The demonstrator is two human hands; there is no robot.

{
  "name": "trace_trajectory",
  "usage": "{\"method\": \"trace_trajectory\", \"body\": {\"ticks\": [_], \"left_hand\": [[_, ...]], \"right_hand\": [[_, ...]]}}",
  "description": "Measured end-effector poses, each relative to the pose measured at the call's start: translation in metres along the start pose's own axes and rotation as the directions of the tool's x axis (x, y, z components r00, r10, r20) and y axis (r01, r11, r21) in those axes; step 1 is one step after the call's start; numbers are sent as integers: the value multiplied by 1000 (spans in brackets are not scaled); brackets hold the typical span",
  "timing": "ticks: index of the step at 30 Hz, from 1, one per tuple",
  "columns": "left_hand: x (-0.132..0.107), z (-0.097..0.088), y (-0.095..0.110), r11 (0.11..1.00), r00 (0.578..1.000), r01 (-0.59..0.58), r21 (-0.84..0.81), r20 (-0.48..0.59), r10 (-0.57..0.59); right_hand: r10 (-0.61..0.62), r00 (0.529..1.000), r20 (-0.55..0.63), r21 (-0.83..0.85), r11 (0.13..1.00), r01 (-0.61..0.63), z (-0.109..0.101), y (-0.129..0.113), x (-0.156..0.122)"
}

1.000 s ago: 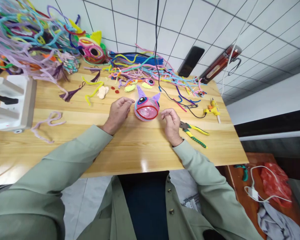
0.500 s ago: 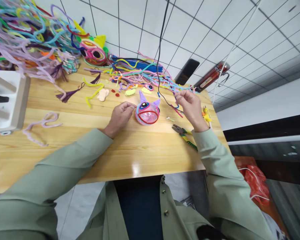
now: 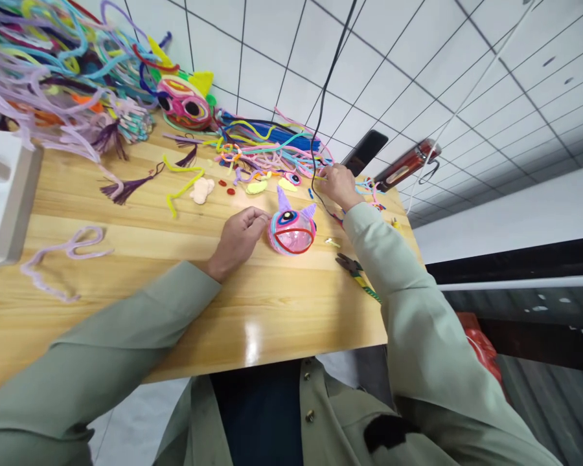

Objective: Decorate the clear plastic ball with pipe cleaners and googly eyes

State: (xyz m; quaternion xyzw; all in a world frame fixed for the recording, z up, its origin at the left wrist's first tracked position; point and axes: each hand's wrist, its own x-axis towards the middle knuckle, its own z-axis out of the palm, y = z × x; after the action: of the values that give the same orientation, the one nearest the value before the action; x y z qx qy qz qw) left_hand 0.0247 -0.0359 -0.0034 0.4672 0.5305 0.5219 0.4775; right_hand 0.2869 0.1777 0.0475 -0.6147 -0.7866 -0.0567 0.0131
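A small animal head made of pipe cleaners sits on the wooden table, with a clear pink mouth area outlined in red, a ringed eye and two purple ears. Thumb and forefinger of my left hand are pinched together at its left edge; what lies between them is hidden. My right hand reaches over the right end of a pile of loose pipe cleaners, fingers bent together and tips partly hidden. Pliers lie below my right forearm, near a small pale piece.
A second, pink pipe-cleaner head stands at the back beside a large multicoloured heap. A white device is at the left. A black cable hangs down to the table. A phone and a red-brown flask are at the back right.
My right hand has moved left and away from me, onto the pipe-cleaner pile. My left hand stays beside the head. The view has shifted slightly.
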Motion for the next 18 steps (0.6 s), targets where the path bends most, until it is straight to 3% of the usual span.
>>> {"method": "trace_trajectory", "body": {"ticks": [5, 10, 18], "left_hand": [[-2, 0, 2, 1000, 1000, 6, -3, 7, -6], [-1, 0, 2, 1000, 1000, -3, -19, 17, 3], [0, 0, 2, 1000, 1000, 2, 4, -5, -2]], "right_hand": [[36, 999, -3, 26, 999, -36, 7, 13, 12], [96, 992, -76, 108, 990, -87, -2, 41, 10], [227, 953, -200, 519, 850, -94, -27, 78, -1]]}}
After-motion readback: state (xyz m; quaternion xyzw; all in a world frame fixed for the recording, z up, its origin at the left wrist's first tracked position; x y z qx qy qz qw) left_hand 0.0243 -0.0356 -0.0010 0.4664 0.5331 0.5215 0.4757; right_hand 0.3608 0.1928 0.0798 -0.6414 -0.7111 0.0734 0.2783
